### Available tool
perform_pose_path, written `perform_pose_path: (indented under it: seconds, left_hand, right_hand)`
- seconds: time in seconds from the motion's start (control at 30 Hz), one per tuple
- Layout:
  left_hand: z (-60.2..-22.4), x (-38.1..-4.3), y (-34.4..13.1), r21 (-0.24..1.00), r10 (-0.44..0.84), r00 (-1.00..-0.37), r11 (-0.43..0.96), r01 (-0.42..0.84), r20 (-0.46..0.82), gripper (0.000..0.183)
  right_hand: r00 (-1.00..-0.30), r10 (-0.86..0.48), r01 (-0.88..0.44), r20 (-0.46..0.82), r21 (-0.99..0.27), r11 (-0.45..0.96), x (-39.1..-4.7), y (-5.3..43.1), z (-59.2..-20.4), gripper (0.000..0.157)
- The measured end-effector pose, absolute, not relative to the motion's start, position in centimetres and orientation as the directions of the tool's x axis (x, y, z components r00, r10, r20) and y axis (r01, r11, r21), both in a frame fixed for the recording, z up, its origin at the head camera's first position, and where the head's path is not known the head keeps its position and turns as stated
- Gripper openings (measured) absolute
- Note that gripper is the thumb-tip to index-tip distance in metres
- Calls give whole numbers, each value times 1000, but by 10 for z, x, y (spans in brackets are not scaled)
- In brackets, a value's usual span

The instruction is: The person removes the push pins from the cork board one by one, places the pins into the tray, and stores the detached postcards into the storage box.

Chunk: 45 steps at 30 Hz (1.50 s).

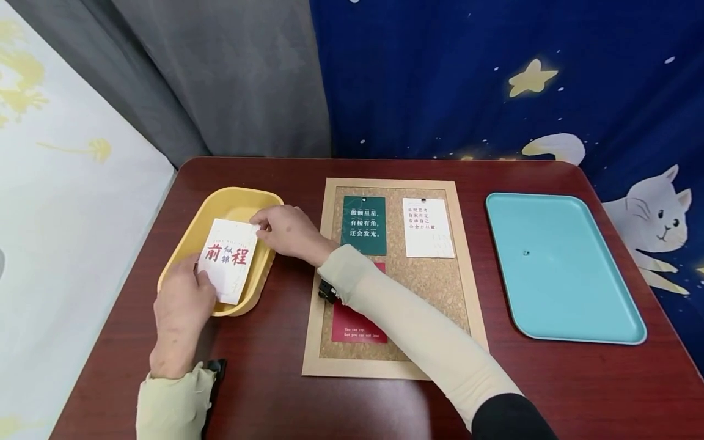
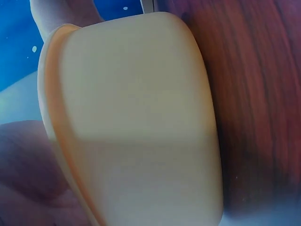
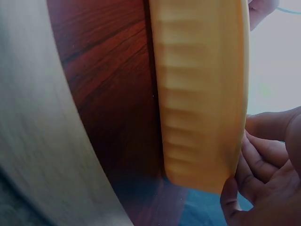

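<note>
The left hand [image 1: 183, 304] pinches the lower left edge of a white lettered postcard [image 1: 227, 261] over the yellow plastic basket [image 1: 242, 203]; the right hand [image 1: 291, 231] pinches its upper right corner. Probably light, stiffish but creasable (thin cardstock, seemingly), best held by edges.

The table [image 1: 264, 373] was dark red, wood-grained. It bore a yellow basket [image 1: 247, 206] at left, a framed corkboard [image 1: 431, 284] centrally, and a turquoise tray [image 1: 566, 275] at right.

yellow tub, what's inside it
Over or in the yellow tub, the left hand and right hand hold a white card. Yellow interior shows around it; anything beneath the card and hands is covered.
</note>
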<state>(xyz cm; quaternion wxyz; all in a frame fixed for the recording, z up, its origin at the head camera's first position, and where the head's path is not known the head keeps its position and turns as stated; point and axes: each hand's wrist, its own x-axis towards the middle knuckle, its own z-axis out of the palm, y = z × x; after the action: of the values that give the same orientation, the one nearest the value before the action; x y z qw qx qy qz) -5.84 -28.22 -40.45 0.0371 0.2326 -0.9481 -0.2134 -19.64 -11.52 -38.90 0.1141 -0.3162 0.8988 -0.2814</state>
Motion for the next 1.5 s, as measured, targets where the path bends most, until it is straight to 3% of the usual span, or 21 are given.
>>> perform_pose_path:
  seconds: [0.23,0.47,0.6,1.03,1.27,1.5]
  left_hand:
    - [-408,-56,-282,355,-469,-878,809,-469,-91,47]
    - [-410,-59,-279,330,-453,-887,826,-456,-92,53]
    - [-411,-61,-279,317,-444,-891,835,-449,-93,55]
    - [-415,-61,-278,278,-434,-895,851,-446,-105,62]
    - [-414,-62,-277,272,-429,-899,858,-435,-85,50]
    - [-415,-62,-276,268,-434,-894,853,-447,-108,54]
  right_hand:
    - [-761,-645,-559,-74,-430,709,-190,-125,-390,25]
    - [-770,-629,-554,-110,-374,743,-189,-129,-389,6]
    - [-763,-632,-562,-134,-346,751,-189,-129,-390,14]
    - [-764,-629,-576,-139,-293,764,-188,-132,-395,16]
    - [-758,-641,-596,-119,-275,755,-190,-131,-395,23]
    - [-743,-656,-608,-132,-276,745,-192,-130,-396,28]
